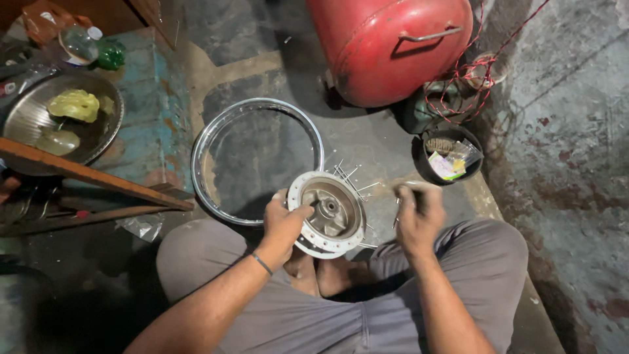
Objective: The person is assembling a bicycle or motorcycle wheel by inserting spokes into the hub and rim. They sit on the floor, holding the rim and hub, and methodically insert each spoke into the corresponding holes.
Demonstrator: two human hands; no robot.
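Low centre of frame: left hand (pixel 283 224) clamped on the flange of a wheel hub (pixel 327 213), likely heavy, rigid, best gripped there; right hand (pixel 416 216) pinching thin spokes (pixel 350 178), springy, slippery; bare rim (pixel 216 124) lying behind on the floor.

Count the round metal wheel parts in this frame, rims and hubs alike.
2. A bare wheel rim lies flat on the floor ahead of the person. A wheel hub, spokes sticking out, sits at the knees, gripped by the left hand. Others may lie outside the view.
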